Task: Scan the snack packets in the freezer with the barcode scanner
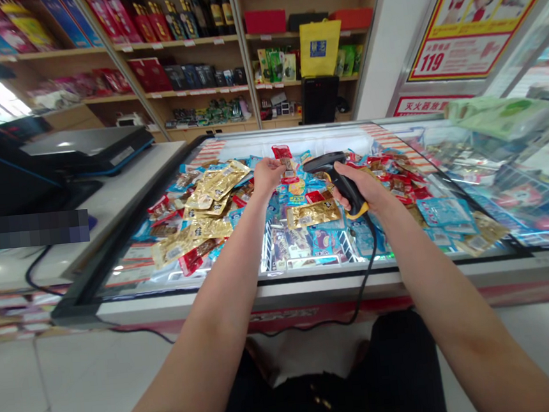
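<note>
Red packet (288,161) prob. light, soft, slick; best pinched by edge. It's over freezer (168,306), L hand (268,176) pinching its side; R hand (368,188) wrapped round stiff handle of scanner (349,193).

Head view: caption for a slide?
Left hand holds a red packet, right hand a scanner, over packet-strewn glass.

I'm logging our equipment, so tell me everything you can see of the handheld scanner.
The handheld scanner looks like black plastic with yellow trim, its broad head set on an angled grip. The right hand holds that grip above the packets, the head toward the left hand. A black cable runs down from the grip's base.
</note>
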